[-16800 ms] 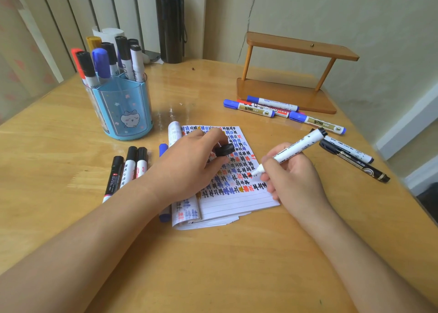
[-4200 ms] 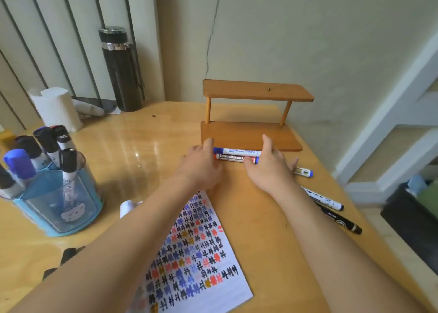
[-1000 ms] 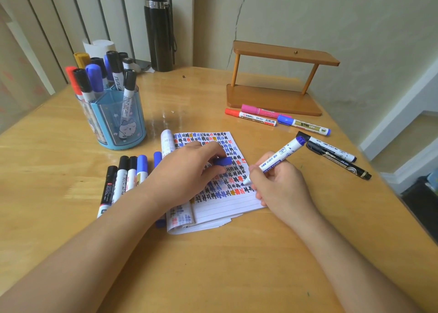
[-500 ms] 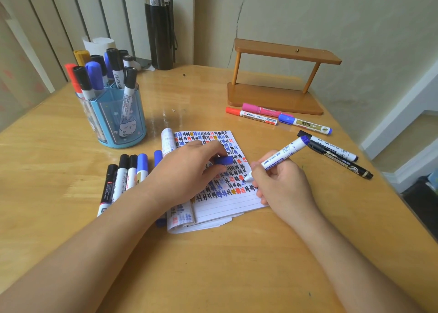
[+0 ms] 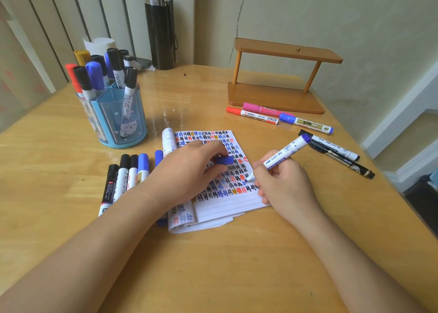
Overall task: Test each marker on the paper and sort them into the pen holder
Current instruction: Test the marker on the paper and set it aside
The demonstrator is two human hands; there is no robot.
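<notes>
A lined notepad (image 5: 227,201) covered in coloured marks lies mid-table. My right hand (image 5: 282,184) grips an uncapped blue marker (image 5: 284,154) with its tip on the paper. My left hand (image 5: 187,172) rests on the pad and pinches the blue cap (image 5: 224,160). A blue pen holder (image 5: 120,120) with several markers stands at the back left. A row of markers (image 5: 125,177) lies left of the pad. A red marker (image 5: 252,115), a pink one (image 5: 265,107) and a blue one (image 5: 305,123) lie by the wooden stand.
A wooden two-tier stand (image 5: 277,97) sits at the back right. Two more markers (image 5: 341,156) lie near the table's right edge. A black flask (image 5: 158,26) and a paper roll (image 5: 104,43) stand at the back by the wall.
Since a second ago the marker's tip has shifted slightly on the paper. My left hand keeps its place on the pad with the cap.
</notes>
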